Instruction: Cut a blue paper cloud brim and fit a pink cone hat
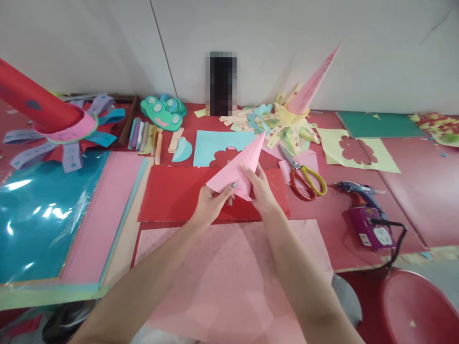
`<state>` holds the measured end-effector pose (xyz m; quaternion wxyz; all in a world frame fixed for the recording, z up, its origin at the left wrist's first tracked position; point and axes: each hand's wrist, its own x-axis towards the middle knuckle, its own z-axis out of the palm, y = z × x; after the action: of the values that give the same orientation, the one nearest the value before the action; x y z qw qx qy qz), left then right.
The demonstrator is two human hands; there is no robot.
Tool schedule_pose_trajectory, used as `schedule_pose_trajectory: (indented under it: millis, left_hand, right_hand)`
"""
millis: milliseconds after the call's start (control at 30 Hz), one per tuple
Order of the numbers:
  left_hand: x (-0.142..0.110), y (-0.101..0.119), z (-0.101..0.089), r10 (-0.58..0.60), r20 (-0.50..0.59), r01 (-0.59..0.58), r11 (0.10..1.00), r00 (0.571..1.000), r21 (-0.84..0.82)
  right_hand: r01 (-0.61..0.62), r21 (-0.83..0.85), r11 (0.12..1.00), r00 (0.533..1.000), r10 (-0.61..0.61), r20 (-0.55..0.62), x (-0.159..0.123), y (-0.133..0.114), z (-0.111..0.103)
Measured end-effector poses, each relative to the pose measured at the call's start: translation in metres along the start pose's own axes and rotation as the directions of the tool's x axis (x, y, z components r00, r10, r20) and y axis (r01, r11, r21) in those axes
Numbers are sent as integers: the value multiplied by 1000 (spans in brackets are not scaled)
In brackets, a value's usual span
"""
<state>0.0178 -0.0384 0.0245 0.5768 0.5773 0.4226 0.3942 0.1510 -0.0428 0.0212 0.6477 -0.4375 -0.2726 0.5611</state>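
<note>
A plain pink paper cone (239, 167) is held up over the table, its point tilted up to the right. My left hand (211, 203) pinches its lower left edge, thumb on the outer face and fingers beneath. On the right side, my right hand (261, 188) grips the cone with the thumb laid across the front; some of its fingers are hidden behind the paper. Under the cone lies a red board (172, 193). Just behind it is a blue sheet (206, 145) with a flower-shaped cutout.
Scissors (304, 179) lie right of the red board. Farther right are a glue gun (362, 191) and a purple box (371, 229) with a black cable. A finished pink cone (313, 83) stands behind. Sheets in plastic (46, 215) and a red cone (39, 100) occupy the left.
</note>
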Motion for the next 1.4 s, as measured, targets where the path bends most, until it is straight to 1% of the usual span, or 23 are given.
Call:
schedule_pose_trajectory:
  millis: [100, 233, 300, 367, 433, 467, 567, 667, 767, 867, 933, 967, 1067, 1167, 1300, 1400]
  left_hand:
    - [0, 1, 0, 6, -18, -4, 996, 1000, 93]
    - [-2, -4, 0, 57, 51, -67, 976, 997, 208]
    - [-2, -7, 0, 77, 96, -95, 976, 992, 194]
    - [-3, -8, 0, 98, 121, -112, 987, 988, 114]
    - [-3, -7, 0, 94, 106, -98, 994, 990, 37]
    - [-3, -6, 0, 81, 85, -83, 996, 993, 23]
    - [-1, -4, 0, 50, 17, -51, 997, 999, 57]
    - [0, -4, 0, 63, 8, -64, 991, 998, 117]
    - [-2, -6, 0, 75, 76, -85, 987, 994, 134]
    - [-3, -9, -1, 110, 210, -134, 986, 972, 103]
    - [-4, -10, -1, 133, 270, -158, 985, 954, 71]
    - [-4, -11, -1, 140, 280, -161, 985, 950, 54]
    - [-3, -10, 0, 138, 243, -147, 989, 960, 16]
    - [-1, -8, 0, 112, 195, -114, 993, 974, -2]
    - [0, -6, 0, 52, 171, -48, 998, 984, -29]
    - [0, -6, 1, 21, 148, -17, 999, 989, -31]
  right_hand:
    - [37, -46, 998, 998, -39, -43, 1, 2, 0]
    - [31, -68, 997, 996, -36, -86, 4, 0, -3]
    - [22, -56, 998, 993, -28, -113, 6, -2, -6]
    - [20, -44, 999, 991, -25, -130, 7, -3, -8]
    - [32, -41, 999, 991, -37, -127, 7, -4, -9]
    - [43, -43, 998, 992, -48, -116, 7, -4, -9]
    - [82, -56, 995, 993, -87, -81, 8, -1, -8]
    - [87, -64, 994, 994, -91, -64, 8, 0, -7]
    - [58, -52, 997, 993, -63, -96, 8, -1, -8]
    - [3, -17, 1000, 991, -5, -133, 8, -4, -10]
    - [-25, -2, 1000, 992, 25, -126, 7, -5, -12]
    - [-34, 1, 999, 993, 34, -114, 6, -6, -12]
    - [-56, 1, 998, 996, 56, -66, 5, -9, -11]
    - [-66, -6, 998, 996, 66, -63, 3, -11, -9]
    - [-54, -25, 998, 998, 53, -46, 2, -11, -8]
    - [-21, -59, 998, 999, 19, -27, 2, -6, -9]
